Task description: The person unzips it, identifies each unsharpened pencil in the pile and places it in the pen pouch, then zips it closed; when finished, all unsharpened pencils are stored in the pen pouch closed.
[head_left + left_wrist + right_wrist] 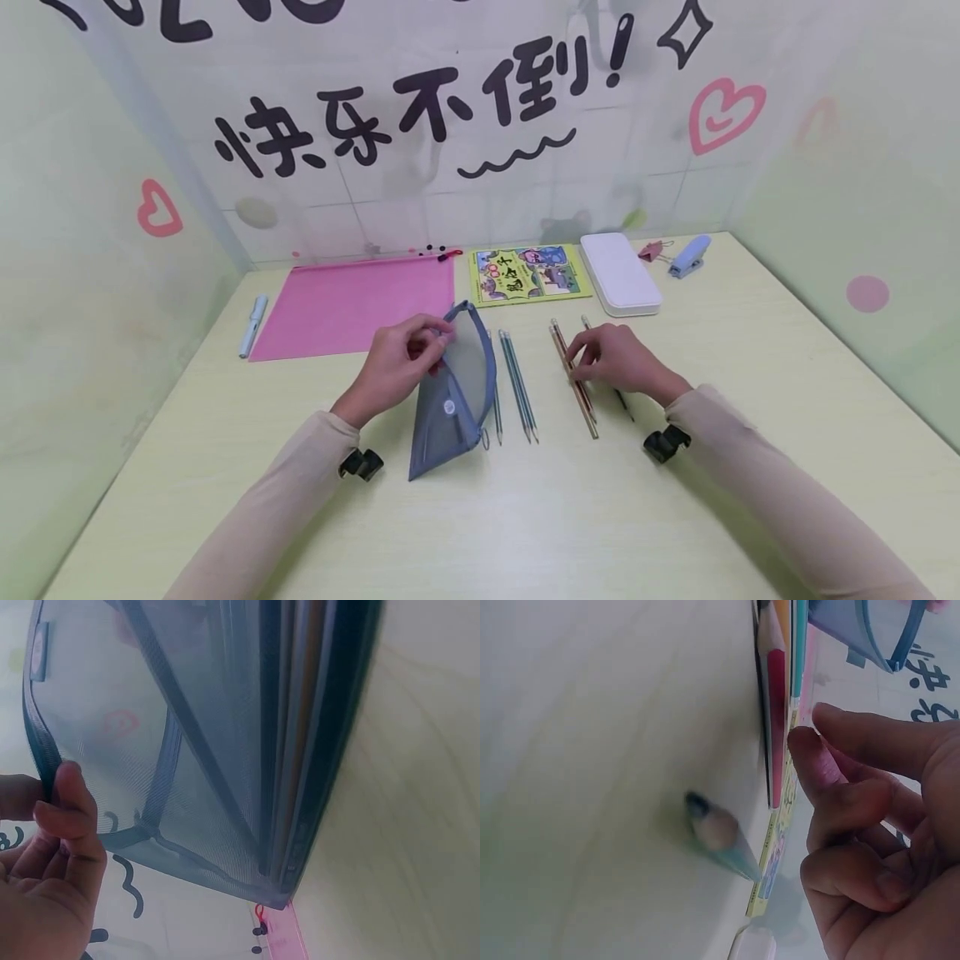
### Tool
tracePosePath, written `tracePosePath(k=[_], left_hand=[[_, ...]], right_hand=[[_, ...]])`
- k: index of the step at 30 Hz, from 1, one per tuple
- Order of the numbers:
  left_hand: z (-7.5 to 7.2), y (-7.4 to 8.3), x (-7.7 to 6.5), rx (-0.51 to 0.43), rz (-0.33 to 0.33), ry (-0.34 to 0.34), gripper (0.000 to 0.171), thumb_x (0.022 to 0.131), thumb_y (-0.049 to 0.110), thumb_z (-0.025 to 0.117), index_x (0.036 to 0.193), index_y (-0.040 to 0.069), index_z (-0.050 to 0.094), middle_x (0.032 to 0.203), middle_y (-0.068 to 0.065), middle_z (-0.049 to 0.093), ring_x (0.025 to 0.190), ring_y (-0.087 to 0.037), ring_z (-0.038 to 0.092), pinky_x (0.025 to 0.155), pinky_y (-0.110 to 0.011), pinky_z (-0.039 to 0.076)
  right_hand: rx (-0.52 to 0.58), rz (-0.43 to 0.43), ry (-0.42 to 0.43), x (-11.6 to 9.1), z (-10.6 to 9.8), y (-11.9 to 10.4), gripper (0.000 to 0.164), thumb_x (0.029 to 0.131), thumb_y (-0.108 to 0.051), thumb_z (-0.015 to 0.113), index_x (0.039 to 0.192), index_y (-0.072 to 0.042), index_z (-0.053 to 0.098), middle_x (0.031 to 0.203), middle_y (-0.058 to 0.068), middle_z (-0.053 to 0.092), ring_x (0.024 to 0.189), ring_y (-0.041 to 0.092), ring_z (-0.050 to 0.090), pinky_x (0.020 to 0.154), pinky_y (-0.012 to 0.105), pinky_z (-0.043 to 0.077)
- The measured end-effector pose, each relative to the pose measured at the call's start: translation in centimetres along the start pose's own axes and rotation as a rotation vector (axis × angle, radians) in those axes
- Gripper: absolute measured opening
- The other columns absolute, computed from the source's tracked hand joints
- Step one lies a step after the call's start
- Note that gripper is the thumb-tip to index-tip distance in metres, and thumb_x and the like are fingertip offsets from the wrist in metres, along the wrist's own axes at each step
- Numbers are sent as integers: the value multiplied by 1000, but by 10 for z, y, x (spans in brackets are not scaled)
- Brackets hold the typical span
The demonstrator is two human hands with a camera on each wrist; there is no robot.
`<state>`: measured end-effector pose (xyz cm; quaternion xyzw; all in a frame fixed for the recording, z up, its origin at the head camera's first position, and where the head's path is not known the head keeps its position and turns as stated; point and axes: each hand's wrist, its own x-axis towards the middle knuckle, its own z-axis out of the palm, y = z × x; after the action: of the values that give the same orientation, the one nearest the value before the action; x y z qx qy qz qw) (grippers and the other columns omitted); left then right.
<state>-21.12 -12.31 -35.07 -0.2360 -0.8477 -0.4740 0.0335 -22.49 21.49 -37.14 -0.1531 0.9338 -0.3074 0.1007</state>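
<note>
A blue mesh zip pouch stands tilted on the table, its mouth spread apart. My left hand pinches the pouch's upper edge between thumb and fingers. Through the mesh in the left wrist view, long narrow shapes, one of them brown, run along the bottom. My right hand is over the brownish pencils, fingers bent. Nothing shows between its thumb and index finger in the right wrist view, where a red pencil lies just beyond the fingertips. A dark-tipped green pencil lies under this hand.
Several teal pencils lie between pouch and right hand. Behind are a pink zip folder, a yellow picture book and a white case. A blue stapler and pink clip sit back right; a light-blue pen is far left.
</note>
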Motion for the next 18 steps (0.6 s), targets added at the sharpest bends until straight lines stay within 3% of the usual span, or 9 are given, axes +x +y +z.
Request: tracePosePath(k=[9,18], left_hand=[[-1,-1,-1,8,10,-1,23,100,9,60,120,1,65,79,-7,72,65,-15,65,61,-23,55],[1,-2,-1,7,9,4,21,100,10,60,118,3,66,80,-7,72,65,-15,64,60,-23,56]], right_hand=[[-128,3,-56,8,8,-12,23,78,-19,84,99,-14,77,76,2,71,68,14,59,63,26,46],[-206,-19,-82,16,14,-26,23,79,-13,83,99,-5,77,75,3,67,67,13,56,62,23,47]])
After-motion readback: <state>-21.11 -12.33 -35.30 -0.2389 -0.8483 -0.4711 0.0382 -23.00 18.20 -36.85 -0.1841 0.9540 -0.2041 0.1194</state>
